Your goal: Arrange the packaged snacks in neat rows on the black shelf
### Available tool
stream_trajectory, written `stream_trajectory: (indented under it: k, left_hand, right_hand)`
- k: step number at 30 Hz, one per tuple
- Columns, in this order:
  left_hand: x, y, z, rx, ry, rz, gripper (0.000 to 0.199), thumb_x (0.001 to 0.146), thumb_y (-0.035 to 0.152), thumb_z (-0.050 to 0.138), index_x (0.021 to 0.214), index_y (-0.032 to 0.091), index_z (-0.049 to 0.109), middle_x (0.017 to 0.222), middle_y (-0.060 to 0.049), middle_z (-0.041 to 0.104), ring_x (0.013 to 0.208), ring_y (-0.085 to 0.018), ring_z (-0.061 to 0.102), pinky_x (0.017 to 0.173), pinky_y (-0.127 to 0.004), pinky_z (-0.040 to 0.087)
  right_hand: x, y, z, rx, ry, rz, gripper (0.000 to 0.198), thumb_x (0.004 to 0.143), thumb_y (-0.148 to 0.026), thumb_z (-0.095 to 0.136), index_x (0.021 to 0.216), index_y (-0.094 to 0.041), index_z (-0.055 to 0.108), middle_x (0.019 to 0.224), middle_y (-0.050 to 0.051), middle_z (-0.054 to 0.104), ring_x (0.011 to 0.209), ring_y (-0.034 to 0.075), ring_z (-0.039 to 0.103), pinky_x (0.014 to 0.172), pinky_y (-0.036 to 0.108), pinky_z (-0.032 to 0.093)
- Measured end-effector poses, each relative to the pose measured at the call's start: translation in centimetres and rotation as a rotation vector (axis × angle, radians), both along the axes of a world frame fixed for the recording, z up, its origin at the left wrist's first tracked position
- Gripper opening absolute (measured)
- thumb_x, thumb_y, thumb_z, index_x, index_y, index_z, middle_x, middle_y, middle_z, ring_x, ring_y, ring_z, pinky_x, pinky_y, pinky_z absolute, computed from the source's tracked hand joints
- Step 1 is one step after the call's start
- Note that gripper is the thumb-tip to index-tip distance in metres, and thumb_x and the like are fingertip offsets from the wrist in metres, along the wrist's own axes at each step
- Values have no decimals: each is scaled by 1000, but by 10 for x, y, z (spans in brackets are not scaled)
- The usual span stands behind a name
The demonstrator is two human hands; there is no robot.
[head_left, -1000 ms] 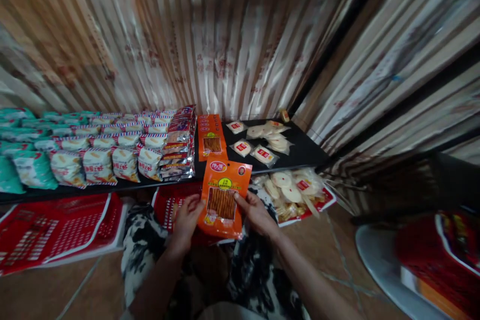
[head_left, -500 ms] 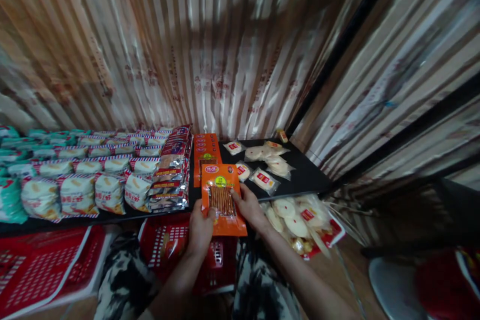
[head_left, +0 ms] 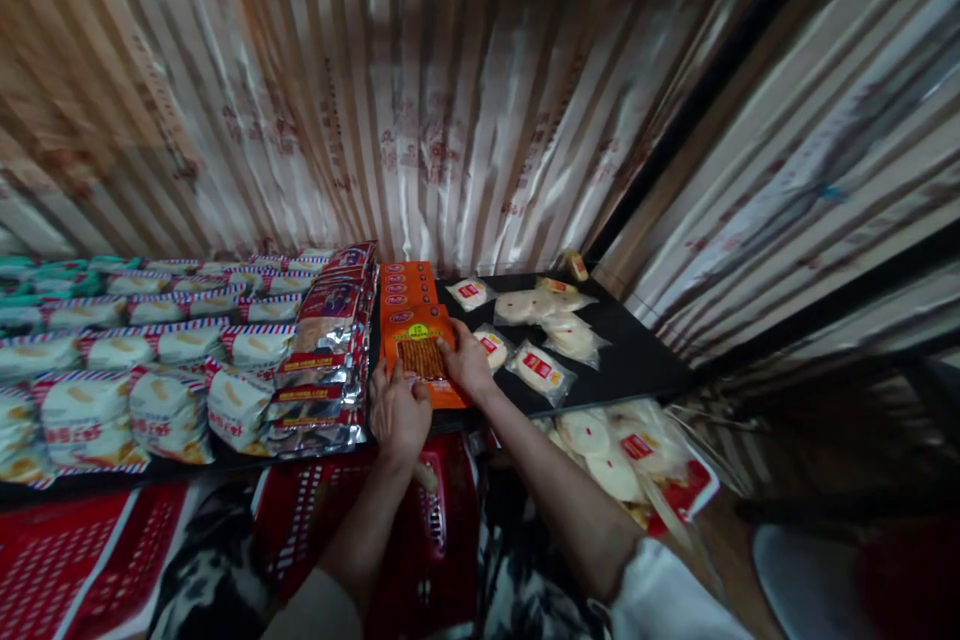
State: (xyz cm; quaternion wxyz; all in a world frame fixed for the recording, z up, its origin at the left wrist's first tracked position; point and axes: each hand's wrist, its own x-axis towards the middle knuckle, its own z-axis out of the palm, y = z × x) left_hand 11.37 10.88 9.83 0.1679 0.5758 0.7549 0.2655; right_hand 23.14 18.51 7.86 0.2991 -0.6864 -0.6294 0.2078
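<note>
Since the orange packet (head_left: 420,355) looks like thin film, I'd expect light, bendy, slightly slick; hold by side edges. It's at the black shelf's (head_left: 637,360) front edge, overlapping orange packets behind (head_left: 407,283). Right hand (head_left: 469,360) pinches its right edge; left hand (head_left: 401,410) at lower-left, too dim to tell if gripping. Silver-red packets (head_left: 322,335) left, white-wrapped packs (head_left: 538,369) right

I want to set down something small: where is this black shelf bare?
The black shelf is bare right of the clear-wrapped white discs, up to its right edge. Crowded: the left, with white snack bags and maroon packets, then orange packets, where the left hand and right hand are.
</note>
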Motion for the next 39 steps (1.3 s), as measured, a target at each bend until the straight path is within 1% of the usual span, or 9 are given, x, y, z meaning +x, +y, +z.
stream_trajectory:
  k: [3, 10, 14, 17, 21, 26, 31, 36, 39]
  left_hand:
    - [1, 6, 0, 20, 52, 7, 47, 81, 23, 44, 124, 6, 55, 134, -19, 45, 122, -31, 42, 102, -40, 37]
    - [6, 14, -11, 67, 154, 24, 50, 79, 23, 45, 125, 4, 53, 134, -20, 45, 119, -32, 42, 100, -43, 37]
    - [7, 16, -17, 56, 167, 23, 52, 79, 24, 45, 126, 2, 51, 136, -20, 43, 121, -33, 40, 101, -42, 35]
    - [8, 16, -22, 68, 186, 27, 52, 79, 23, 45, 126, 2, 51, 139, -21, 41, 121, -33, 41, 100, -44, 36]
    - [9, 15, -33, 124, 208, 43, 48, 78, 22, 46, 122, 4, 54, 140, -22, 40, 120, -34, 43, 97, -49, 37]
    - [10, 13, -46, 209, 228, 41, 49, 79, 21, 46, 122, 0, 53, 141, -25, 37, 127, -36, 38, 102, -51, 33]
    - [15, 16, -49, 317, 207, -68, 49, 80, 18, 44, 127, 7, 49, 144, -18, 37, 137, -30, 25, 109, -47, 26]
    - [13, 20, -48, 258, 233, -143, 48, 80, 22, 45, 126, 8, 52, 138, -16, 46, 134, -31, 31, 109, -48, 26]
    - [9, 20, -47, 244, 251, -160, 47, 80, 26, 47, 124, 9, 55, 136, -15, 49, 132, -33, 33, 107, -49, 29]
  right_hand:
    - [-4, 7, 0, -40, -98, 14, 40, 87, -28, 48, 123, -13, 54, 115, 14, 63, 106, 22, 59, 92, 30, 43]
    - [-10, 13, 0, -92, -236, 42, 38, 88, -28, 45, 121, -12, 56, 108, 15, 64, 101, 23, 60, 88, 29, 44]
    - [-13, 11, 3, -93, -281, 44, 36, 89, -28, 43, 119, -12, 57, 103, 16, 64, 95, 22, 62, 82, 27, 45]
    - [-14, 10, 7, -110, -317, 60, 34, 90, -28, 41, 116, -12, 57, 101, 15, 63, 90, 21, 62, 77, 26, 45]
    - [-15, 10, 9, -131, -344, 93, 33, 90, -27, 42, 116, -12, 57, 101, 15, 63, 91, 20, 62, 77, 25, 44]
    - [-14, 11, 7, -108, -354, 108, 32, 91, -27, 41, 113, -12, 58, 99, 15, 63, 88, 19, 62, 76, 24, 44]
    - [-16, 10, 7, -125, -377, 112, 33, 91, -28, 40, 115, -13, 57, 100, 14, 63, 87, 19, 63, 75, 25, 44]
    - [-16, 11, 11, -148, -399, 109, 32, 91, -27, 40, 115, -14, 57, 101, 14, 61, 87, 19, 63, 74, 25, 45]
    - [-18, 12, 14, -153, -415, 113, 32, 90, -27, 41, 114, -15, 57, 109, 15, 58, 88, 19, 63, 75, 26, 46]
